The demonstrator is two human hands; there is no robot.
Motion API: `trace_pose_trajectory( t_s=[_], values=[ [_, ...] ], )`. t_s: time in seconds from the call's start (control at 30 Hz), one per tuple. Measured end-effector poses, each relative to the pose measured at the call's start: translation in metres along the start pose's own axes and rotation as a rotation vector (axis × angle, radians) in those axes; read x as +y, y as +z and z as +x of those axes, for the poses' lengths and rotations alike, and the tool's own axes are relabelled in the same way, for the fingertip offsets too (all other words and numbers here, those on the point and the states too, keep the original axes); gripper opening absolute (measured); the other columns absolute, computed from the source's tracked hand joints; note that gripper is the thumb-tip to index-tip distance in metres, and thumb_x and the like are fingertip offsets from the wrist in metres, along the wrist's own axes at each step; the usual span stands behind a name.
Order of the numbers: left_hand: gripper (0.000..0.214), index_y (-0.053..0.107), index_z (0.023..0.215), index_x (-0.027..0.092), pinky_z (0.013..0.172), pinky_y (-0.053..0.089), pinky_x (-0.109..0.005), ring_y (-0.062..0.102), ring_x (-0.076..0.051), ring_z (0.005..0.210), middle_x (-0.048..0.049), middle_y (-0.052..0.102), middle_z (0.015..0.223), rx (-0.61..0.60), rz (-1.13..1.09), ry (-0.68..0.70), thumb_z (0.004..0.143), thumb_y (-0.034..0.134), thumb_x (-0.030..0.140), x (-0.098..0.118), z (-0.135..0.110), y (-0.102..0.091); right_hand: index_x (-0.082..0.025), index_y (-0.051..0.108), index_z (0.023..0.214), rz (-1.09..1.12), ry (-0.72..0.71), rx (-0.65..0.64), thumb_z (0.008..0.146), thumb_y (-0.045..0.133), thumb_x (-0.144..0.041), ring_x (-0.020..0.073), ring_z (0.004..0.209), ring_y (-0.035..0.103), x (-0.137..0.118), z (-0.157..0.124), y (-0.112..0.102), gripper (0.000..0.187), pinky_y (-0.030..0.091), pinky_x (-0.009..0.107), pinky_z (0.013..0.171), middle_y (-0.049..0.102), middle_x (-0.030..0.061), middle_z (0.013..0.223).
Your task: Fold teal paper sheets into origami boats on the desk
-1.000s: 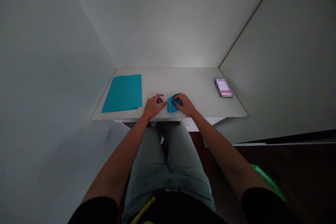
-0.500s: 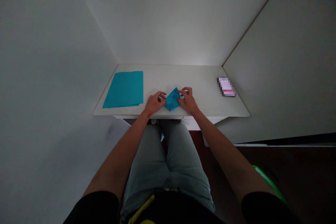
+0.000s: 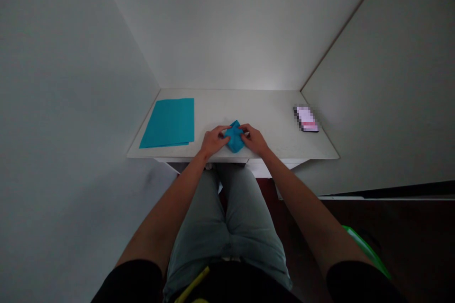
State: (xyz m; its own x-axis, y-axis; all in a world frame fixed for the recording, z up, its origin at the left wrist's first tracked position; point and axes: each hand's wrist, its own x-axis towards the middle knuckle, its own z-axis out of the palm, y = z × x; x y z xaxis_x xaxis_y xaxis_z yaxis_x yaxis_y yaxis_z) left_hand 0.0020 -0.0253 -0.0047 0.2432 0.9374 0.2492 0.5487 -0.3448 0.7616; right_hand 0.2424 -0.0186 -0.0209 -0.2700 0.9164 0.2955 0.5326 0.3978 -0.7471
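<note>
A small folded piece of teal paper [image 3: 235, 137] lies near the front edge of the white table [image 3: 270, 118]. My left hand [image 3: 213, 140] grips its left side with curled fingers. My right hand [image 3: 254, 139] pinches its right side. Both hands meet over the paper and hide part of it. A stack of flat teal sheets [image 3: 169, 121] lies on the table's left part, apart from both hands.
A blurred-out flat object [image 3: 306, 119] rests at the table's right side by the wall. White walls close in the table on the left, back and right. A green object [image 3: 366, 248] sits on the dark floor to my right.
Both hands have closed in on the folded paper, which looks more compact than half a second ago. The view has shifted slightly.
</note>
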Motion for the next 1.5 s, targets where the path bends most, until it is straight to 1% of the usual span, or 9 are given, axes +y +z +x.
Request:
trace_pose_trajectory(
  t_s=[0.17,0.33,0.47,0.6,0.8,0.97,1.23,1.37,1.5],
  values=[
    [0.051,0.074,0.137,0.028,0.096,0.059,-0.038,0.072,-0.022,0.098,-0.0039,0.079,0.127,-0.007,-0.162,0.046,0.088,0.068,0.017,0.023,-0.005,0.029,-0.024,0.063,0.113,-0.029,-0.015,0.120,0.092,0.071,-0.041,0.0253,0.096,0.064,0.006,0.003,0.002,0.029,0.058,0.041,0.082,0.067,0.0083,0.110],
    [0.051,0.073,0.135,0.025,0.099,0.060,-0.037,0.071,-0.021,0.108,-0.0076,0.073,0.138,0.023,-0.225,0.113,0.087,0.065,0.012,0.031,-0.008,0.034,-0.024,0.064,0.100,-0.010,-0.016,0.242,0.095,0.069,-0.042,0.0232,0.093,0.061,0.010,0.005,0.001,0.019,0.058,0.042,0.084,0.060,0.0080,0.109],
    [0.050,0.070,0.137,0.024,0.098,0.060,-0.037,0.072,-0.020,0.103,-0.0084,0.073,0.137,-0.001,-0.259,0.100,0.088,0.069,0.016,0.030,-0.009,0.032,-0.024,0.065,0.098,0.003,0.019,0.239,0.094,0.069,-0.040,0.0224,0.089,0.062,0.012,0.006,0.001,0.018,0.058,0.043,0.085,0.060,0.0072,0.108],
    [0.065,0.058,0.148,0.022,0.104,0.059,-0.041,0.074,-0.021,0.110,-0.0113,0.071,0.144,0.043,-0.312,0.065,0.085,0.076,0.018,0.026,-0.010,0.036,-0.024,0.067,0.099,0.003,0.045,0.236,0.097,0.067,-0.046,0.0214,0.085,0.063,0.013,0.007,0.002,0.022,0.058,0.042,0.083,0.062,0.0071,0.106],
    [0.055,0.064,0.136,0.020,0.102,0.061,-0.041,0.077,-0.022,0.108,-0.0131,0.075,0.135,-0.003,-0.339,0.051,0.083,0.078,0.018,0.023,-0.009,0.039,-0.025,0.067,0.093,0.003,0.056,0.280,0.103,0.057,-0.055,0.0213,0.083,0.062,0.015,0.009,0.001,0.033,0.058,0.040,0.080,0.063,0.0078,0.102],
    [0.059,0.062,0.142,0.022,0.116,0.054,-0.047,0.072,-0.026,0.127,-0.0113,0.076,0.135,-0.005,-0.295,0.072,0.086,0.077,0.019,0.022,-0.009,0.037,-0.023,0.067,0.099,0.048,0.096,0.263,0.098,0.065,-0.055,0.0204,0.081,0.063,0.013,0.008,-0.001,0.031,0.057,0.041,0.079,0.066,0.0081,0.106],
    [0.072,0.055,0.155,0.026,0.120,0.052,-0.050,0.067,-0.029,0.137,-0.0086,0.069,0.150,-0.075,-0.251,0.021,0.085,0.067,0.012,0.012,0.000,0.041,-0.024,0.061,0.111,0.054,0.094,0.269,0.086,0.076,-0.049,0.0209,0.083,0.060,0.018,0.007,0.006,0.039,0.054,0.040,0.077,0.067,0.0073,0.109],
    [0.066,0.059,0.152,0.025,0.119,0.053,-0.049,0.067,-0.028,0.136,-0.0084,0.071,0.147,-0.074,-0.257,-0.001,0.088,0.063,0.012,0.009,0.002,0.042,-0.024,0.060,0.108,0.034,0.099,0.287,0.088,0.074,-0.050,0.0206,0.081,0.059,0.021,0.007,0.007,0.036,0.054,0.039,0.076,0.065,0.0065,0.107],
    [0.061,0.059,0.149,0.025,0.119,0.052,-0.047,0.069,-0.025,0.132,-0.0077,0.073,0.143,-0.072,-0.303,-0.010,0.090,0.057,0.011,0.009,0.002,0.043,-0.024,0.060,0.095,-0.003,0.091,0.261,0.095,0.065,-0.046,0.0202,0.080,0.059,0.021,0.010,0.005,0.023,0.055,0.040,0.079,0.061,0.0065,0.103]
  ],
)
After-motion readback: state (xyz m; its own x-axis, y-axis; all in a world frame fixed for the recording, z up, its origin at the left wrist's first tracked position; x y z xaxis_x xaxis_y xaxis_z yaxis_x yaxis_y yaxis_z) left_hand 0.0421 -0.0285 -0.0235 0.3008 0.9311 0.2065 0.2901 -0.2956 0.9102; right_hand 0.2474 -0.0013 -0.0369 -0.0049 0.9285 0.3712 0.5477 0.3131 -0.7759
